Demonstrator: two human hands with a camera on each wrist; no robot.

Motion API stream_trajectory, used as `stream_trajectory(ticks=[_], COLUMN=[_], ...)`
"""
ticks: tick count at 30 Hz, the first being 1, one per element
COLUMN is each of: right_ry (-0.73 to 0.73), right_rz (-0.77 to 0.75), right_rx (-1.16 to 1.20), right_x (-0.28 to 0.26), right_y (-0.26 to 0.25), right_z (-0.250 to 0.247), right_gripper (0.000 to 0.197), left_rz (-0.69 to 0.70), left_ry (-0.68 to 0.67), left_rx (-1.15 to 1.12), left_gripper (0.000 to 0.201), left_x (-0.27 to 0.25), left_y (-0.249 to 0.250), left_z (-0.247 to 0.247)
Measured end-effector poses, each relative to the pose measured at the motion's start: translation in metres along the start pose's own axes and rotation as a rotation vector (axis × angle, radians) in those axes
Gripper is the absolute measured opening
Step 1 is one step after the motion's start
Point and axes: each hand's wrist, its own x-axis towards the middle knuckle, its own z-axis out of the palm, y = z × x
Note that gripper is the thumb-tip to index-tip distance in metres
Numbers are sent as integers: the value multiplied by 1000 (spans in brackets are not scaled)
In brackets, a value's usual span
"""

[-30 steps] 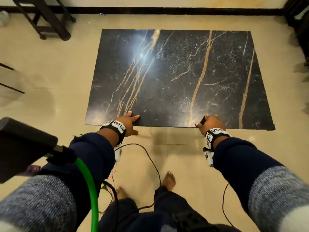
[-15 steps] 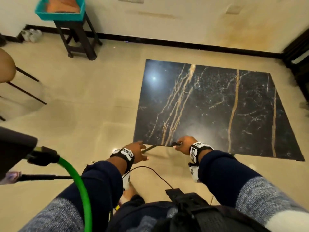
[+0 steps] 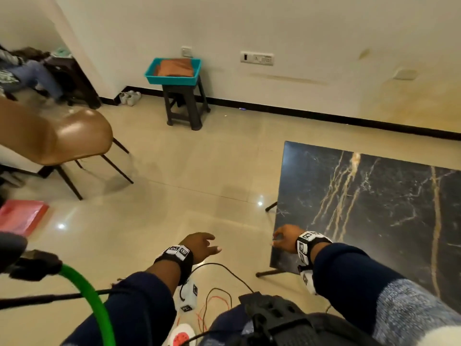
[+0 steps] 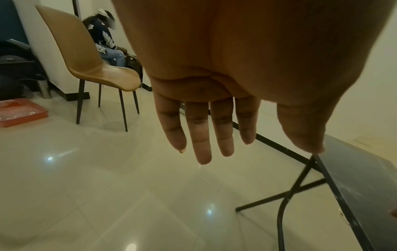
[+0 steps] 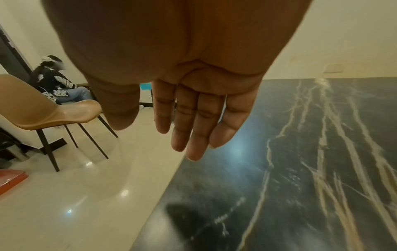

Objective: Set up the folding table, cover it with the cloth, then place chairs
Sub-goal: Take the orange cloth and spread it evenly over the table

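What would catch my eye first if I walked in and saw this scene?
Most striking is the black marble-patterned table with gold veins, standing on thin dark legs at the right, with the right hand at its near corner. At the left stands a tan chair on the glossy floor. By the far wall a teal tray holding a folded orange cloth rests on a dark stool.

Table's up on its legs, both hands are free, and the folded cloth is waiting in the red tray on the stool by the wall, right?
Not quite: the head view shows the cloth in a teal tray on the stool. The table stands; left hand and right hand hold nothing.
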Motion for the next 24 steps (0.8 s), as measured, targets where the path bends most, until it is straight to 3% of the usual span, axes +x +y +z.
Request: stream_trajectory(ticks=[7, 14, 19, 24], right_ry=[0, 62, -42, -13], right_rz=[-30, 8, 67, 77], right_rx=[-27, 119, 46, 70], right_x=[97, 229, 285, 330], right_y=[-51, -88, -114, -158], right_z=[-27, -95, -142, -194], right_gripper=[55, 52, 53, 53], left_rz=[18, 17, -31, -26], left_ry=[74, 150, 117, 122], left_rx=[-43, 30, 65, 16], left_gripper=[61, 58, 60, 58], left_x=[45, 156, 217, 264], left_y=[-21, -27, -39, -48], left_z=[-79, -206, -284, -349])
